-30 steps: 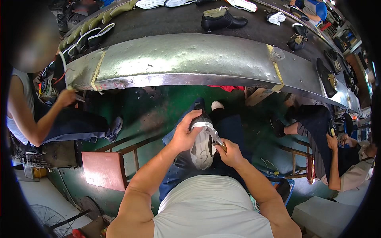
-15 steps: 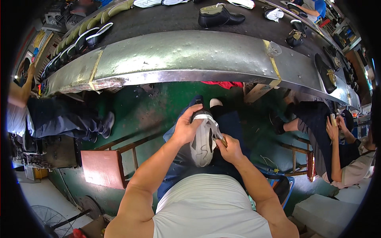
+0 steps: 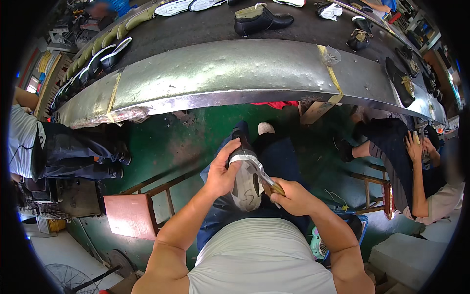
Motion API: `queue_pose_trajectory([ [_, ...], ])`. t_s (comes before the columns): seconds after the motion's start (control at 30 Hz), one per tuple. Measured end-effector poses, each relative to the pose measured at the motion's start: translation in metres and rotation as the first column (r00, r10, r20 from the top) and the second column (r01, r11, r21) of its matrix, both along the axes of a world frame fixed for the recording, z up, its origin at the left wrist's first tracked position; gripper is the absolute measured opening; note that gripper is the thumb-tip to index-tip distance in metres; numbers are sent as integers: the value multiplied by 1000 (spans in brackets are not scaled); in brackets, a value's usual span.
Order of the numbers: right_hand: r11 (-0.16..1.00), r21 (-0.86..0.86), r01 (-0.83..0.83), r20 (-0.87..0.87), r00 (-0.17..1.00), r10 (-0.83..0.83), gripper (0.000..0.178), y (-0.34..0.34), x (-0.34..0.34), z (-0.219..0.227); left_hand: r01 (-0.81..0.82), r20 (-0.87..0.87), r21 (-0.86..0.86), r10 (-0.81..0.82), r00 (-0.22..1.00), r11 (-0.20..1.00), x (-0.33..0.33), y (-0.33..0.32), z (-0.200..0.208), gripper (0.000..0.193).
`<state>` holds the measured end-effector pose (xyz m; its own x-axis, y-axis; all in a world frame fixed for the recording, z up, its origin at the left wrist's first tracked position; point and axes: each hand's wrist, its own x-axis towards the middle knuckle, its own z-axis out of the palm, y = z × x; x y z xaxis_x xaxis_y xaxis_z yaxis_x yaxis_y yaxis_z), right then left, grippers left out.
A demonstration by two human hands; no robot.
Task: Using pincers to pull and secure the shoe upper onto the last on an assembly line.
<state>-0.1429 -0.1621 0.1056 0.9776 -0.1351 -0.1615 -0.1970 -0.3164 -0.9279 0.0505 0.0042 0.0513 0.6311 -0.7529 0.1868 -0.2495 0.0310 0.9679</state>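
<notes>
In my lap rests a shoe (image 3: pixel 243 192) on its form, its pale underside turned up and marked with a dark squiggle. My left hand (image 3: pixel 222 170) is closed around its far end, thumb on the edge of the underside and fingers along the dark side. My right hand (image 3: pixel 296 197) grips what look like metal pincers (image 3: pixel 265 178) with a yellowish handle. Their silver head lies against the shoe's right edge near my left thumb. The exact contact of the jaws is too small to make out.
Ahead runs a metal-edged conveyor bench (image 3: pixel 210 68) with a black shoe (image 3: pixel 262 22) and more shoes in rows. A clear cup (image 3: pixel 331 56) sits on its edge. A reddish stool (image 3: pixel 129 214) stands left. People work at both sides; a fan (image 3: pixel 68 279) is lower left.
My right hand has moved slightly right and nearer me, and more of the pincers shows along the shoe's edge. The left hand keeps its hold. The view has shifted slightly.
</notes>
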Motion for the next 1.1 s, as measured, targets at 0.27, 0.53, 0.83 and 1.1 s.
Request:
queue_pose_trajectory([
  [0.27,969,-244,27,6,1000,-27,26,-5,11,-28,3,-29,26,-3,1000,1000,8,3,-5,47],
  [0.53,918,-342,200,191,972,-140,25,9,6,-63,101,84,53,-105,991,994,19,0,-1,49],
  [0.83,863,-505,-25,-197,977,-86,24,18,-9,-3,51,-212,41,-41,976,998,4,-11,-1,47],
  [1.1,986,44,162,-138,978,-155,29,8,-17,27,71,-188,75,-56,981,995,12,-14,2,47],
])
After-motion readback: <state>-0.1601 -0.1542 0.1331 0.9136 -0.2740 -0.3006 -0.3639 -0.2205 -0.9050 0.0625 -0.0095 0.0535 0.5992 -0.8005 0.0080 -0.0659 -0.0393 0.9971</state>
